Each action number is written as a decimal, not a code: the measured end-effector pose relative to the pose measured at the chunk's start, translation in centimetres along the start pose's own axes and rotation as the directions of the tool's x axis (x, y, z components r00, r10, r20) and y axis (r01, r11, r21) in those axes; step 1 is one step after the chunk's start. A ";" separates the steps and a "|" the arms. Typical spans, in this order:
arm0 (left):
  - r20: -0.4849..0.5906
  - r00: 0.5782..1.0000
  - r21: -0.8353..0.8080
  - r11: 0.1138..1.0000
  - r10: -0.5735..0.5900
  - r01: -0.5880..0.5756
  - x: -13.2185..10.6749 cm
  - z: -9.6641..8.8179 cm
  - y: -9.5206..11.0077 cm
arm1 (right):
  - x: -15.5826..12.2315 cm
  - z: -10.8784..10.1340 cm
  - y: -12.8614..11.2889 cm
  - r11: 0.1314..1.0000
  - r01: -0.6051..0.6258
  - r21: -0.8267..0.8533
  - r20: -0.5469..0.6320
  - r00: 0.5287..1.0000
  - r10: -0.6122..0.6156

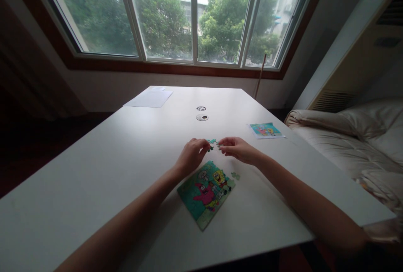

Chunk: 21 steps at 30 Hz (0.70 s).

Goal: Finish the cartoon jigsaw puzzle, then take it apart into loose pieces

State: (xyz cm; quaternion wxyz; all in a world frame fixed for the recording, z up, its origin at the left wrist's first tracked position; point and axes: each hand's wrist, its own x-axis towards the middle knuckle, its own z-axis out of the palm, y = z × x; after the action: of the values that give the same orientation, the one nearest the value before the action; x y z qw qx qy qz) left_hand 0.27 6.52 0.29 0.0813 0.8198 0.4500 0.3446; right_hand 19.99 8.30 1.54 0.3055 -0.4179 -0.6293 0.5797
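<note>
Beyond the far corner of the puzzle (205, 195), whose long axis runs near-left to far-right, the left hand (192, 153) pinches a green piece (210, 149); the right hand (238, 149) is nearly closed, its hold I cannot tell; loose pieces (213, 141) lie between them

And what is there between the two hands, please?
In the head view, a few small green puzzle pieces lie between the left hand and the right hand.
</note>
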 end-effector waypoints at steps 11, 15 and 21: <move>0.053 0.994 0.218 0.973 -0.094 0.081 -0.2 -1.6 -2.2 | -2.8 -2.5 -2.2 0.565 0.168 -0.808 0.183 0.983 -0.030; 0.275 0.961 0.146 0.988 0.011 -0.053 -0.8 -3.1 -1.5 | -3.2 -2.6 -2.1 0.603 0.160 -0.781 0.332 0.925 0.186; 0.430 0.902 0.123 0.986 0.051 -0.114 -1.5 -4.1 -0.3 | -1.0 -0.9 0.0 0.552 0.175 -0.816 0.056 0.973 -0.225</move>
State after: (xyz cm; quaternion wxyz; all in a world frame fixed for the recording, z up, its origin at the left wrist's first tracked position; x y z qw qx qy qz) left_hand -3.06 4.76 2.53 0.1029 0.8972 0.4101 0.1273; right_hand 21.27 7.83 1.77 0.1601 -0.4527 -0.8596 0.1749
